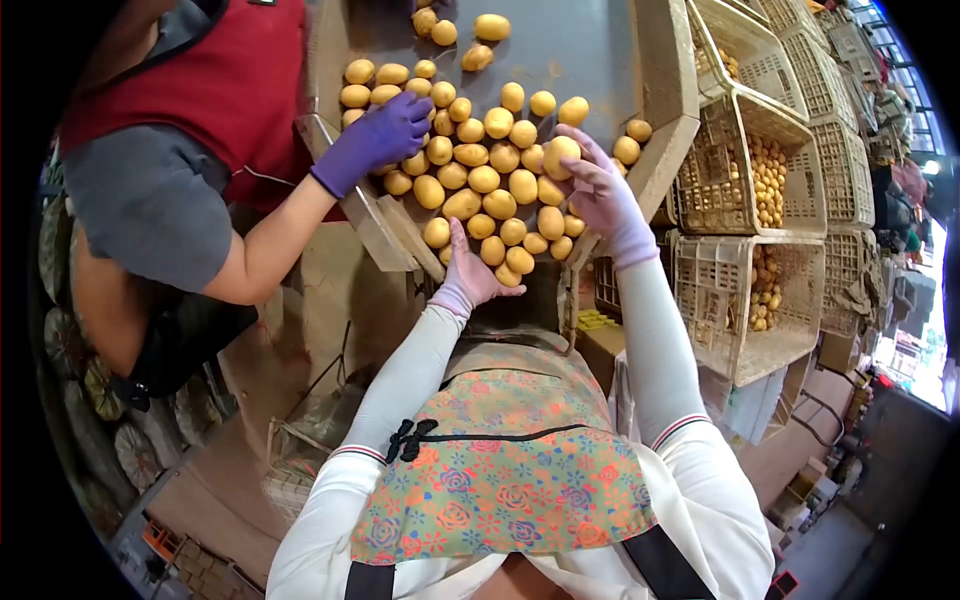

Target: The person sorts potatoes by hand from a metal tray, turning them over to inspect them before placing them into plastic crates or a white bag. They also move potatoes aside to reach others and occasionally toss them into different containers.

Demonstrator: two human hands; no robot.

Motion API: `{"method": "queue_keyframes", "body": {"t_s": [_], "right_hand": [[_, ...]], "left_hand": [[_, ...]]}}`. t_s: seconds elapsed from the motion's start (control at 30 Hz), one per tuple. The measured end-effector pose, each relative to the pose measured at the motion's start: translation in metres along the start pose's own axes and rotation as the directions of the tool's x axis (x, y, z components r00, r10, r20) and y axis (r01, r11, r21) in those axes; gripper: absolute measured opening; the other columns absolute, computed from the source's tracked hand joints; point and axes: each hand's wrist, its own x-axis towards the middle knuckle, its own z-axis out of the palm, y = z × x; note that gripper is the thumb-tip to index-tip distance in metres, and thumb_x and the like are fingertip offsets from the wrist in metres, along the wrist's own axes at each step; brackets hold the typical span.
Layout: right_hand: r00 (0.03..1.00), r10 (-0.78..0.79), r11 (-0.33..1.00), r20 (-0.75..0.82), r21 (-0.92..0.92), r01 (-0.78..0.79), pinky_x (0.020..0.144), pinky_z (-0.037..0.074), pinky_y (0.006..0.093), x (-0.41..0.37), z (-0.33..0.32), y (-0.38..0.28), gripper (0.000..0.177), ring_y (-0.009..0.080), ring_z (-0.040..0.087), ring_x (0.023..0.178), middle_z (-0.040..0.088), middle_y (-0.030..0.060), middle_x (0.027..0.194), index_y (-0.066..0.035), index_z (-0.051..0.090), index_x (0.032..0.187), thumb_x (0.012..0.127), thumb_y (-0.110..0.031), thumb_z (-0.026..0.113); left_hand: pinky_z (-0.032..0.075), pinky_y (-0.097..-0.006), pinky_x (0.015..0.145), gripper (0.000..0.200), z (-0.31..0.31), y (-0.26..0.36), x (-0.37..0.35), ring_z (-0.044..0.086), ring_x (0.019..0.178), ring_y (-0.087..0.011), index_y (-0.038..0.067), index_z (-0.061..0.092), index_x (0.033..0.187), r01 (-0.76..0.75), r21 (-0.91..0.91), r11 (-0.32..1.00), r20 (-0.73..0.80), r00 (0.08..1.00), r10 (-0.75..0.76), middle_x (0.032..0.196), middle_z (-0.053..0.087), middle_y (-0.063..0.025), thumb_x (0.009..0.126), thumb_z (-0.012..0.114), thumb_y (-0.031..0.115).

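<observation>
Just right of upper centre, our right hand [608,203] grasps a potato [558,156]; our left hand [472,278] has fingers extended at the pile's [498,204] lower edge. We judge potatoes firm, light, bruisable, best cupped mid-body.

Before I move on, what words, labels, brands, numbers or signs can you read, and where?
No text can be read.
Round yellow potatoes: no lettering visible.
Pale slatted plastic crates: none visible.
Green floral cloth apron: printed flowers, no readable words.
Small brown background boxes: any markings too small to read.
</observation>
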Motion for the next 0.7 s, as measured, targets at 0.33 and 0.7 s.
{"method": "queue_keyframes", "body": {"t_s": [0.33,0.7], "right_hand": [[0.834,0.440,0.681,-0.333,-0.481,-0.552,0.082,0.052,0.0277,-0.244,-0.064,-0.049,0.028,0.0118,0.062,0.093,0.066,0.0028,0.095,-0.003,0.068,0.102,0.079,-0.015,0.076],[0.915,-0.245,-0.102,0.321,-0.947,0.305,0.090,0.050,0.0457,-0.108,0.053,0.054,0.042,0.0325,0.063,0.105,0.066,0.0141,0.114,-0.007,0.064,0.120,0.078,-0.011,0.070]], "left_hand": [[0.003,-0.0805,0.110,0.111,-0.025,-0.002,0.011,0.021,0.152,-0.0417,0.031,0.020,0.161,0.127,-0.078,0.989,0.070,0.990,-0.121,0.168,0.024,-0.0027,0.074,0.040,0.096],[0.020,-0.0644,0.118,0.061,-0.081,-0.028,0.042,0.041,0.144,-0.0310,0.022,0.040,0.152,0.020,-0.165,0.986,0.236,0.972,0.020,0.155,0.046,-0.0047,0.101,0.044,0.057]]}}
